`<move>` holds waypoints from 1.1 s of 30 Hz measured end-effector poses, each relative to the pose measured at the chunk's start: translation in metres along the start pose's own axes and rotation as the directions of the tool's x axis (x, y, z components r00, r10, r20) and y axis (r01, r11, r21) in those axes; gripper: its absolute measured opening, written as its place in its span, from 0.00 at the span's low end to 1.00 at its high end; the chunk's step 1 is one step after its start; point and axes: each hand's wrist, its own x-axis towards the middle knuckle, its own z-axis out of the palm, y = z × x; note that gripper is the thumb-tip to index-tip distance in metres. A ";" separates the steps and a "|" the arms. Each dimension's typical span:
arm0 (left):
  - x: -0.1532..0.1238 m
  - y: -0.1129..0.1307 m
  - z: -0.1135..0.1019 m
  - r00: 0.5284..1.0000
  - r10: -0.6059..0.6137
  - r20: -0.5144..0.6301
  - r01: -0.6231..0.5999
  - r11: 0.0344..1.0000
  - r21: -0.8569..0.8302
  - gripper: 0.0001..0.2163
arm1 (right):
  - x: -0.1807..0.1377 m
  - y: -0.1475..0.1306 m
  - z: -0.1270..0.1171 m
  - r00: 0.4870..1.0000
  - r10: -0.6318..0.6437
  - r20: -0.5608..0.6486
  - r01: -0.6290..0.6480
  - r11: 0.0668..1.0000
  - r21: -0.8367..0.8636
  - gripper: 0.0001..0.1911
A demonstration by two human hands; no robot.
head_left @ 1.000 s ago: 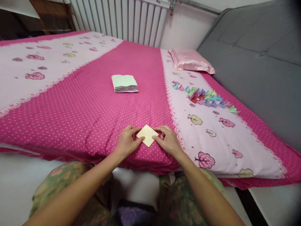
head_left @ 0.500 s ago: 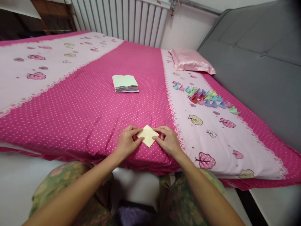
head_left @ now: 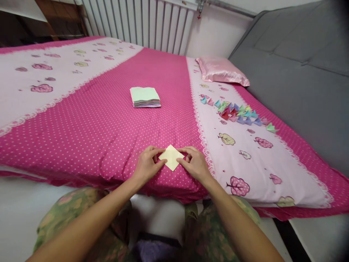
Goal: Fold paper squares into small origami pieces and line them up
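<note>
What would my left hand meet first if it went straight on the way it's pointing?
The yellow paper, which the left hand is touching. Beyond it, roughly in line, the right hand looks next, though depth is hard to judge.

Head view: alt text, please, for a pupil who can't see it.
A left hand and right hand hold a pale yellow paper diamond by its side corners at the near edge of a pink polka-dot bedspread. Beyond lies a pale-green-topped paper stack; multicoloured folded-paper shapes cluster to the right.
</note>
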 end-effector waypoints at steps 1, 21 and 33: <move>0.000 0.000 0.000 1.000 0.000 -0.002 0.000 1.000 -0.001 0.13 | 0.000 0.000 0.000 1.000 0.000 0.002 0.000 1.000 0.001 0.14; -0.001 0.000 0.000 1.000 -0.026 0.016 0.027 0.999 -0.046 0.15 | 0.001 0.002 0.001 1.000 0.007 -0.008 -0.007 1.000 0.022 0.14; -0.001 -0.001 0.001 1.000 -0.024 0.013 0.025 0.998 -0.059 0.14 | 0.001 0.005 0.002 1.000 0.005 -0.009 -0.005 1.000 0.026 0.13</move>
